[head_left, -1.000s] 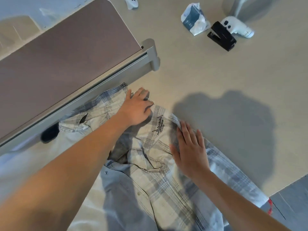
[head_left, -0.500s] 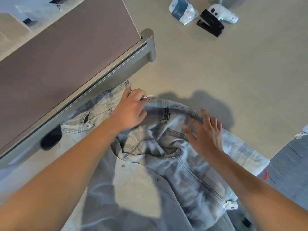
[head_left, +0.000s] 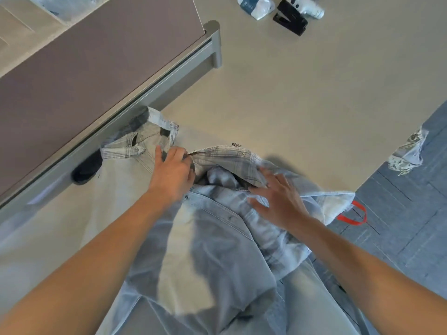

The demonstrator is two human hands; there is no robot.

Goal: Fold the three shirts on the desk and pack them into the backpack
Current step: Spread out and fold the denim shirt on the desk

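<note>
L hand [head_left: 172, 171] pinches plaid shirt [head_left: 225, 157] edge; R hand [head_left: 278, 201] fingers spread, released, on cloth. Keep fold edge taut, flatten w/ R palm on desk [head_left: 302, 105].

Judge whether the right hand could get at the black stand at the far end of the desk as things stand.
Probably yes: the right hand is open over the plaid shirt, and only bare desk lies between it and the black stand. It is far off, so a long stretch seems needed.
</note>
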